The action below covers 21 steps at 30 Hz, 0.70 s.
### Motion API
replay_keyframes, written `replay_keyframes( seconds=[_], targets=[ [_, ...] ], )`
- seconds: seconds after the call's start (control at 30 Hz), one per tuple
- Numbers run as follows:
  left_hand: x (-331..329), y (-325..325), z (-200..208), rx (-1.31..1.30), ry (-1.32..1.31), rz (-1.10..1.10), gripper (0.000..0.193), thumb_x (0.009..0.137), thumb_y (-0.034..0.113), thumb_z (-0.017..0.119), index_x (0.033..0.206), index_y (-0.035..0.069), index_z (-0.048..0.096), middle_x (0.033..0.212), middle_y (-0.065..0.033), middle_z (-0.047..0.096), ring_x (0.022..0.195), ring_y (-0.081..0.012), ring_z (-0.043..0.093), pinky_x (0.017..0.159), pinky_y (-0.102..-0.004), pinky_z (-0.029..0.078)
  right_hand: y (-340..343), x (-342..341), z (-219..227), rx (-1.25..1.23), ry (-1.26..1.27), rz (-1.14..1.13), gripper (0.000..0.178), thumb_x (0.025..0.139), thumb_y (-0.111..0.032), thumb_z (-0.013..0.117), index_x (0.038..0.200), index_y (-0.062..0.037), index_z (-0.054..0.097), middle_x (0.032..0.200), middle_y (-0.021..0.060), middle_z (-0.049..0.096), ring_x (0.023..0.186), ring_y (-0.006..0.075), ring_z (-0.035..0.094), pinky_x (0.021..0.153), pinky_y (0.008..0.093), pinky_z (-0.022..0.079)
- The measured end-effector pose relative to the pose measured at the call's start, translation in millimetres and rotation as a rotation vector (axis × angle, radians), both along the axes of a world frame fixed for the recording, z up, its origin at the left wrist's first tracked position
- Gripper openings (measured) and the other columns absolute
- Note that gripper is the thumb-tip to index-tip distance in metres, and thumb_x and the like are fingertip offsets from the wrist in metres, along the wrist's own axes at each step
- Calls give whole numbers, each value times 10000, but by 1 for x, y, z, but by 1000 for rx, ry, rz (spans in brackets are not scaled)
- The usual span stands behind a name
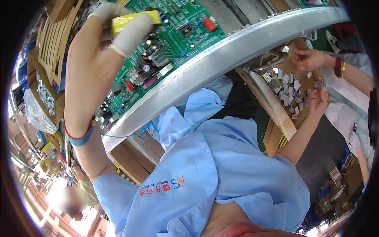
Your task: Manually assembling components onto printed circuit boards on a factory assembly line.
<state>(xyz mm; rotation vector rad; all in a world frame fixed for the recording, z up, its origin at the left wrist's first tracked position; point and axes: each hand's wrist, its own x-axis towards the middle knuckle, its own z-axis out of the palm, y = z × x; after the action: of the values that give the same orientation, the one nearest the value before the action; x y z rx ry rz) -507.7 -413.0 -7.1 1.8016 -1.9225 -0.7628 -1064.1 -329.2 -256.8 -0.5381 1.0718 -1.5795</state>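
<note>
My left hand (89, 59), with white finger cots on its thumb and fingers, is closed around a yellow block-shaped component (136, 23). It holds the block just over a green circuit board (173, 43), which carries capacitors, red parts and metal heat sinks. Far to the right, my right hand (318, 100) pinches a small part with metal pins (319, 83). Below that hand, a cardboard box (302, 112) holds many loose white and metal pieces (287, 89). The fingertips of my left hand behind the block are partly hidden.
A metal rail (233, 45) curves between the board and my body. Another person's hand (310, 59), with a red band and bangle at the wrist, is over the box. At left stand cardboard trays (51, 47) and a clear plastic bag (37, 112). A blue coiled cord (146, 127) hangs by the rail.
</note>
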Motion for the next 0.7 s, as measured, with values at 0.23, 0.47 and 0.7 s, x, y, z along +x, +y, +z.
replay_keyframes(
  seconds=[0.23,0.47,0.7],
  targets=[
    [38,-6,-18,141,467,186,357,964,292,537,1161,7,623,859,-44,647,591,-52,538,459,-184,357,1,11,-7,48,-23,-55,318,931,-79,565,1230,19,520,1152,140,627,903,198,640,697,258,512],
    [57,-10,-24,260,900,87,438,970,291,516,1322,32,514,1167,-119,626,565,-47,448,442,-153,318,16,12,0,56,-22,2,368,921,-85,578,1268,7,503,1191,150,609,915,202,627,732,271,509],
    [52,1,-17,264,798,2,701,791,161,723,1387,-41,413,1060,-79,582,744,-68,515,558,-150,380,16,32,21,16,-12,332,375,912,-66,581,1274,-7,499,1252,150,569,1030,215,603,812,314,508]
  ],
)
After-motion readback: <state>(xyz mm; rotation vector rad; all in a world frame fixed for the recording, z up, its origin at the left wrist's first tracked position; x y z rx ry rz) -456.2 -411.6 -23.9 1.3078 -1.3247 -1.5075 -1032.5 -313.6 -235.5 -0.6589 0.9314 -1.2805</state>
